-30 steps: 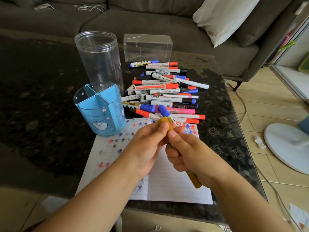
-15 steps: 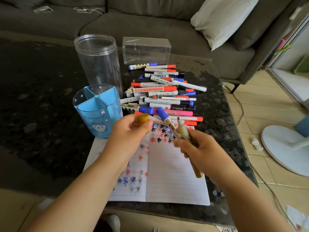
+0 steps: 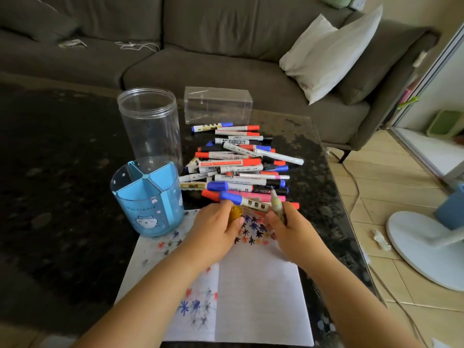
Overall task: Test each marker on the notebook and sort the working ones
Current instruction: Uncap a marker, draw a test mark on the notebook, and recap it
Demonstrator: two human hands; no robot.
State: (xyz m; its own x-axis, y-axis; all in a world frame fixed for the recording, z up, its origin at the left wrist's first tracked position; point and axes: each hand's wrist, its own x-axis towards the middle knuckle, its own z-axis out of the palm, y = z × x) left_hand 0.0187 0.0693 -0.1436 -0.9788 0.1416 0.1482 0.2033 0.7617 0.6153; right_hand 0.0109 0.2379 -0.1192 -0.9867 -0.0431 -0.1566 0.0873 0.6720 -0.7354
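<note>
An open notebook (image 3: 256,292) lies on the dark table, its pages dotted with coloured star marks. My left hand (image 3: 216,227) pinches a gold marker cap (image 3: 236,212) over the notebook's top edge. My right hand (image 3: 288,229) grips the uncapped gold marker (image 3: 276,203), whose tip points up and away from the page. Behind both hands lies a pile of markers (image 3: 238,164) with red, blue, black and pink caps. A blue divided pen holder (image 3: 148,197) stands left of the notebook.
A tall clear jar (image 3: 150,124) stands behind the blue holder, and a clear plastic box (image 3: 217,105) sits behind the pile. A grey sofa with a white cushion (image 3: 329,54) runs along the back. The table edge falls off at right, where a white fan base (image 3: 426,249) stands on the floor.
My hands pulled the gold cap off the marker and moved apart. Both hands then shifted forward toward the marker pile, the left carrying the cap, the right the marker.
</note>
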